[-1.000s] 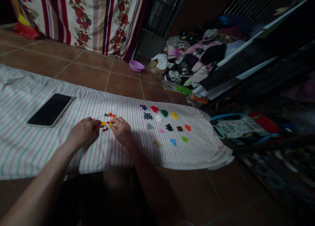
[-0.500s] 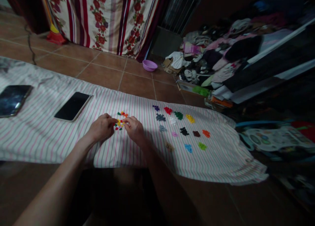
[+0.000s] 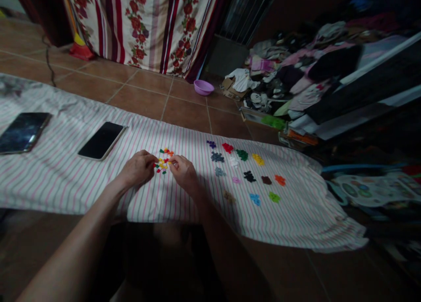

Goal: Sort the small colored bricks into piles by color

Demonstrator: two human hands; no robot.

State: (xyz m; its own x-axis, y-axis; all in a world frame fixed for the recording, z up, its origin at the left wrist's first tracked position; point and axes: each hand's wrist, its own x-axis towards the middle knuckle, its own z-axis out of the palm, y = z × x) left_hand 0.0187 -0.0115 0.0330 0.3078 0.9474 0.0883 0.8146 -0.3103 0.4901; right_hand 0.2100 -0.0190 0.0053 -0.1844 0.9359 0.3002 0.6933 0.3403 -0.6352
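Observation:
On the striped cloth lies a small cluster of mixed coloured pieces [image 3: 162, 166], in yellow, red, green, orange and white; they look like tiny plastic bricks. My left hand [image 3: 138, 167] is closed at the cluster's left edge, its fingertips pinched by a red piece. Whatever it holds is too small to make out. On the cluster's right side my right hand [image 3: 184, 172] has thumb and finger pinched together, with a small yellow piece [image 3: 170, 162] at their tips. Farther right, small piles sorted by colour include red [image 3: 227, 148], yellow [image 3: 258, 159] and black [image 3: 249, 176].
A phone [image 3: 101, 141] and a larger dark-screened device [image 3: 24, 133] lie on the striped cloth [image 3: 66, 170] at the left. Beyond the cloth's far edge, a purple basin [image 3: 204, 88] stands on the tiled floor. Heaped clothes [image 3: 292, 69] fill the back right.
My right hand has drawn back slightly to the right from the cluster's middle. My left hand stays beside the cluster. The whole view has shifted a little.

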